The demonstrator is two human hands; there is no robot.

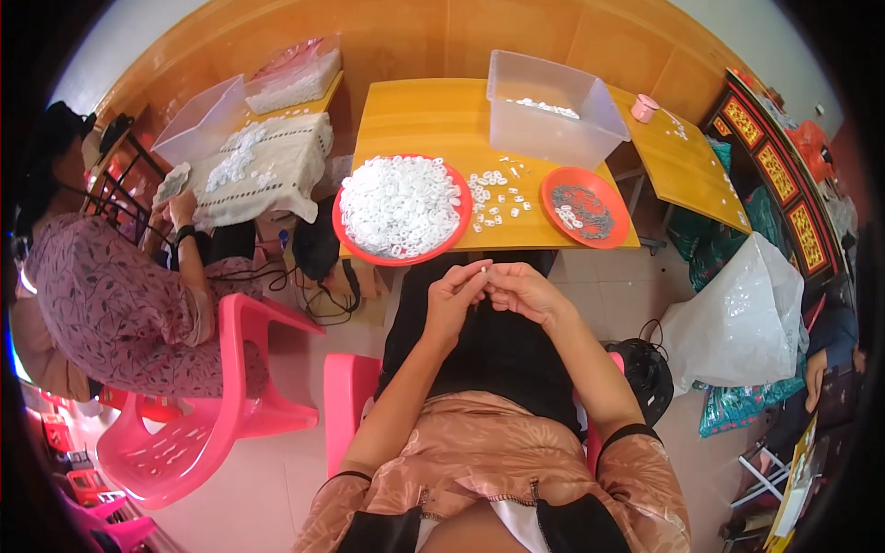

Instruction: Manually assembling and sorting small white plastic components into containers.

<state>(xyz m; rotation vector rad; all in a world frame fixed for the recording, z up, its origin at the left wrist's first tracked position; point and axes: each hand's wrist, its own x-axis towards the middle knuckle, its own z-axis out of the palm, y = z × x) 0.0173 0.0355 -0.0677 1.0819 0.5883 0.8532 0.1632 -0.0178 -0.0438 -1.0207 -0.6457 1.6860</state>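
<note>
**Left fingers and right fingers meet at a white piece**

The fingers of both hands are pinching, their tips brought together around the white piece, which sits between them above the person's dark-clad lap, just in front of the counter. Much of the piece is hidden by the fingertips, so its full shape cannot be told.

Beyond the hands, at the counter's near edge, a red tray stands to the left, heaped with white links. To the right is a smaller red dish, holding grey bits and a few links at its left side. Loose links lie on the wood between the two. Behind them stands a clear bin, with more white pieces showing through it.

Farther right, a pink cup rests on a second yellow tabletop. A white sack is below it. On the left, a co-worker sits at a cloth strewn with white pieces, near a pink chair.
</note>
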